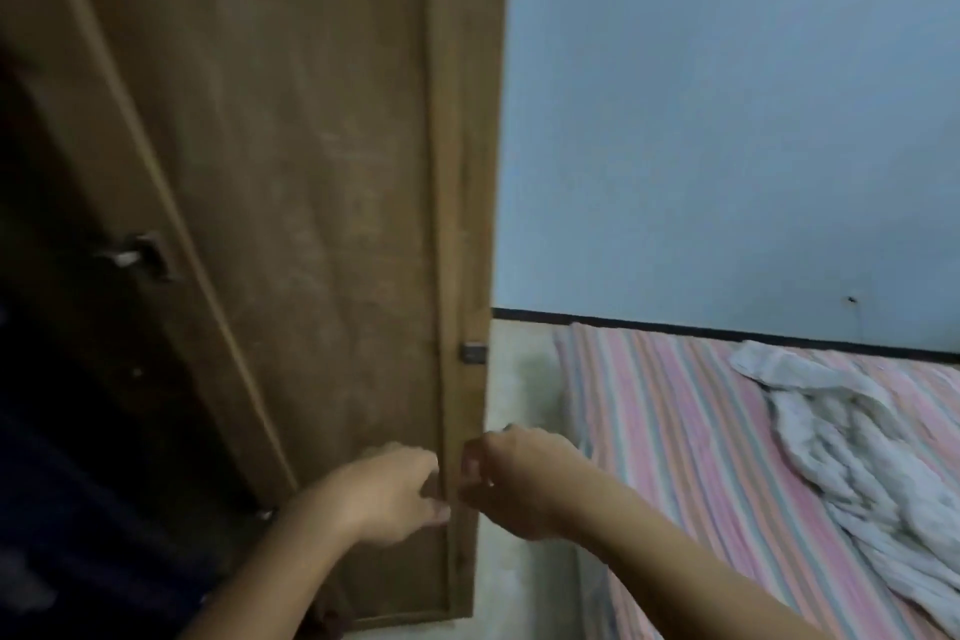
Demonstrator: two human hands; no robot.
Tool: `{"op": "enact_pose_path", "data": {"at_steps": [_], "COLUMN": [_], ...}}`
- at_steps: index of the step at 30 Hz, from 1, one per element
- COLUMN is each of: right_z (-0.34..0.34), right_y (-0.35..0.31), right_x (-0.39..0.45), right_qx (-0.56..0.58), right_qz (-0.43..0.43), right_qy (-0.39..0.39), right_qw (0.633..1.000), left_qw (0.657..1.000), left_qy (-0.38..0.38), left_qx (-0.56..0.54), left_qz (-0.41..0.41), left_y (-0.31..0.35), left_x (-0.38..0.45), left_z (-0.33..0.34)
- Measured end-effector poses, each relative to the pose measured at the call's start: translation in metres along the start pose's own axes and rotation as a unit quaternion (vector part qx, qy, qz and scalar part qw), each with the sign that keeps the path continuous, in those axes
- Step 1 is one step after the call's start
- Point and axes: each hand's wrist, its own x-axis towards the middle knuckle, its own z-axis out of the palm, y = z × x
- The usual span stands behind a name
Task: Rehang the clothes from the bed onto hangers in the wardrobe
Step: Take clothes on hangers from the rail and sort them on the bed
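The brown wooden wardrobe door [311, 172] stands swung open in front of me, its free edge toward the bed. My left hand [387, 496] rests on the door's inner face near that edge, fingers curled toward it. My right hand [511, 481] grips the door's outer edge from the right with curled fingers. A crumpled white garment [852, 437] lies on the bed [675, 431], which has a pink, grey and white striped sheet. The wardrobe's dark interior [78, 379] is at the left; no hangers can be made out. The view is blurred.
A metal latch [136, 255] sits on the dark left part of the wardrobe. A small metal catch [474, 352] is on the door's edge. A light blue wall [727, 120] rises behind the bed. Pale floor [519, 587] lies between the door and the bed.
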Motion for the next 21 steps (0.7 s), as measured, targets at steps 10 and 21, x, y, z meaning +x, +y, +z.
{"op": "enact_pose_path", "data": {"at_steps": [10, 21], "right_z": [-0.015, -0.026], "right_y": [-0.146, -0.294], "right_x": [0.081, 0.101], "right_qx": [-0.046, -0.017], "right_qz": [-0.252, -0.517], "right_qy": [-0.054, -0.094], "right_qw": [0.965, 0.85], "left_qw": [0.97, 0.783], "left_qy": [0.101, 0.365], "left_qx": [-0.115, -0.12], "left_qz": [-0.189, -0.49], "left_y": [-0.122, -0.131], "left_x": [-0.134, -0.281], "left_z": [-0.017, 0.012]}}
